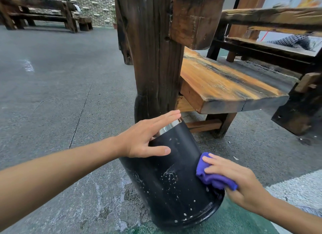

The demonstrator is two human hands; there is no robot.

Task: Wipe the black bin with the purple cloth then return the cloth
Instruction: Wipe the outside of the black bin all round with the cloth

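A: What is closest to us?

B: Two bare arms reach in from the bottom. The right hand (233, 179) is at about 4 o'clock. Its grip is curled round the purple cloth (211, 176), and it presses the bunched cloth on the right side of the black bin (174, 178).

A: And the other hand?

B: The left hand (146, 137) is near the middle. Its fingers are straight and spread. The palm lies flat on the upper part of the bin, and the thumb lies across the black side.

A: How is the bin sitting?

B: It is tipped over. Its bottom end points at us, down near 6 o'clock, and its top leans away. A shiny rim (169, 126) shows under the left fingers. White specks dot the black side.

A: What is under it?

B: A grey floor (52, 97), with a green patch (231, 221) at the bottom.

A: What is behind?

B: A thick dark wooden post (153, 59) is right behind the bin, toward 12 o'clock. A wooden seat plank (223, 83) sticks out to 2 o'clock. Far off at 11 o'clock there is a wooden bench (43, 14) by a brick wall (97, 5).
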